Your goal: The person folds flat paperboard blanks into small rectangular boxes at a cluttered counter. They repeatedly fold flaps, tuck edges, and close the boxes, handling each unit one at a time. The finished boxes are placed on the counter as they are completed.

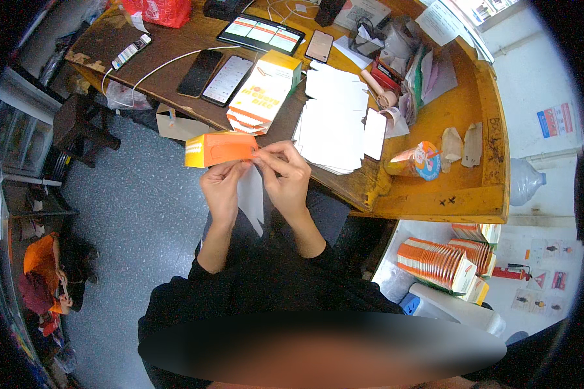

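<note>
A partly folded orange and yellow paper food box [224, 149] is held up just off the table's front edge, with a white flap [250, 198] of it hanging down between my wrists. My left hand [220, 193] pinches the box's lower edge with closed fingers. On the box's right corner, my right hand [284, 176] is closed too, thumb and fingertips pressed together. Right behind them, a made-up white, orange and yellow box [266, 94] lies tilted on the table. A stack of flat white card blanks [334, 117] is to the right of my right hand.
Two phones [227, 80] and a tablet [261, 34] lie on the wooden table [175, 71]. At its right are a sealed drink cup [414, 161] and a small pink fan [379, 91]. Stacked flat boxes [435, 262] stand lower right. Another person [42, 272] is at far left.
</note>
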Demonstrator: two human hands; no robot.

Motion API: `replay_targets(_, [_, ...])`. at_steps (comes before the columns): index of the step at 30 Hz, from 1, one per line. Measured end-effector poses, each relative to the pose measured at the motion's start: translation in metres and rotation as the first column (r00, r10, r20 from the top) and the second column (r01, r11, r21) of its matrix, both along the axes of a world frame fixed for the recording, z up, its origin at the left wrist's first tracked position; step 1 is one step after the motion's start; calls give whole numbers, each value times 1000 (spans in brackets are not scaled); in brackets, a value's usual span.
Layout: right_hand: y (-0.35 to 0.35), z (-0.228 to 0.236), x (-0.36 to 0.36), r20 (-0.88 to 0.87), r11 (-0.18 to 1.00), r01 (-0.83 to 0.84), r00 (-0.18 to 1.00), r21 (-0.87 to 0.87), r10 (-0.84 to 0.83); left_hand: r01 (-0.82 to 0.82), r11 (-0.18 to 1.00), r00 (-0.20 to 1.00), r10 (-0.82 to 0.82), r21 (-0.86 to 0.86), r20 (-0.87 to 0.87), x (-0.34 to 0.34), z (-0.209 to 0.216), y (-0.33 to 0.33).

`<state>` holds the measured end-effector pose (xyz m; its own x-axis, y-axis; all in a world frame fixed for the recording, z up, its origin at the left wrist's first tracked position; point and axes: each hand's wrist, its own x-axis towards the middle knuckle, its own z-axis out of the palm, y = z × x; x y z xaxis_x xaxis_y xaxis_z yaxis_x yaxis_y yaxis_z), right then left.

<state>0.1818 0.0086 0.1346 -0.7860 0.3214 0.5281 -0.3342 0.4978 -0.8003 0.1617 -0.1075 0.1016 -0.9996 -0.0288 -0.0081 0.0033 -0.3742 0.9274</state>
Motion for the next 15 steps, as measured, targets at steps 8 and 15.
replay_targets(8, [9, -1, 1, 36, 944, -256, 966, 210, 254, -196, 979, 970, 185, -54, -157, 1, 3, 5])
replay_targets(15, [3, -8, 19, 238, 897, -438, 879, 57, 414, -348, 935, 929, 353, 60, -114, -6, 19, -6])
